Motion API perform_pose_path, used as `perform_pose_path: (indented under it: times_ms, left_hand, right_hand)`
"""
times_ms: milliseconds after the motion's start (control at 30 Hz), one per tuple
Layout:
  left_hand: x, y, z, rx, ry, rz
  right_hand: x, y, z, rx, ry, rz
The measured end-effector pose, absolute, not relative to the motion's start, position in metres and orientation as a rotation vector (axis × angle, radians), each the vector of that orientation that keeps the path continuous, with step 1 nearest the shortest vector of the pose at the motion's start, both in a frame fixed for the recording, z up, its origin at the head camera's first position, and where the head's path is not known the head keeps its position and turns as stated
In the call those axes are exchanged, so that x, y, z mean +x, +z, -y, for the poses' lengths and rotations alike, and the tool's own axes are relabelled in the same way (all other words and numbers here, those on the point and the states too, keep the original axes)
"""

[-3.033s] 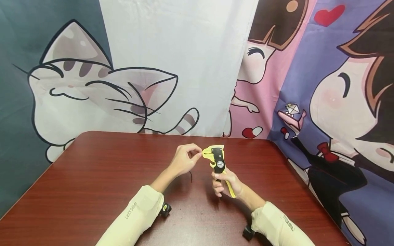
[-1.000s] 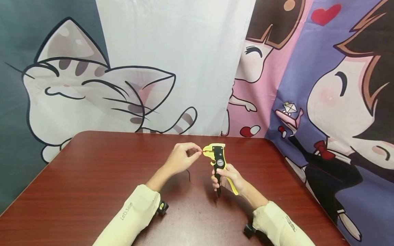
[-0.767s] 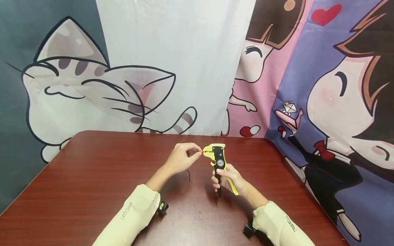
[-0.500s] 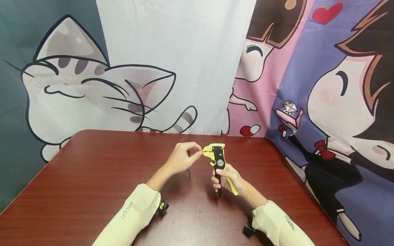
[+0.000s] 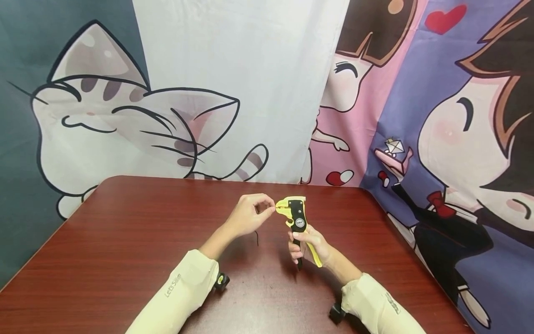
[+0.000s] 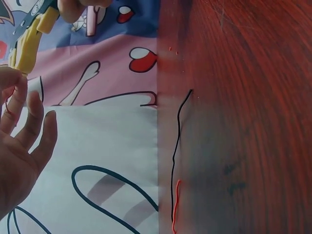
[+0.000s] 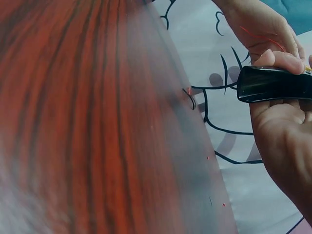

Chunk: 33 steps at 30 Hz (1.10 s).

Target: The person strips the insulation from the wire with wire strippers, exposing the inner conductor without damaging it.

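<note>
My left hand pinches a thin red wire between thumb and index finger, and its other fingers are spread in the left wrist view. Those fingertips are right at the mouth of a yellow and black wire stripper. My right hand grips the stripper's handles, holding it upright above the table. In the right wrist view the black handle lies across the right palm. The wire's far end is hidden in the stripper's head.
On the reddish-brown table lie a black wire and another red wire, close together beneath the left hand. Tiny red scraps are scattered near them. A cartoon-printed cloth hangs behind the table.
Since half a second ago the stripper has shifted slightly right and down, its handles appearing closer together, and less red shows across its head. The left hand keeps its pinch.
</note>
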<state>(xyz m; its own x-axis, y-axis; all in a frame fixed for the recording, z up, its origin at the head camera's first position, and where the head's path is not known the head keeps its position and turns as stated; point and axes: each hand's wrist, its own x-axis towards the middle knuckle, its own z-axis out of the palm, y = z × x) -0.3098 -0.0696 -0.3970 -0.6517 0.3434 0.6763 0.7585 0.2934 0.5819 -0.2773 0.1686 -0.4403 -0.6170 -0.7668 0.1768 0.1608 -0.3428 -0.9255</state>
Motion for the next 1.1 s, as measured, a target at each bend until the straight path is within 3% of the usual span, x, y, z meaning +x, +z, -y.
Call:
perform_pose_path:
  times_ms: [1100]
  left_hand:
    - [-0.3112,-0.4018,0.0681,-0.952,-1.308,2.147]
  right_hand:
    - [-0.2734,-0.4415,-0.1648,-0.863,-2.013,-1.236]
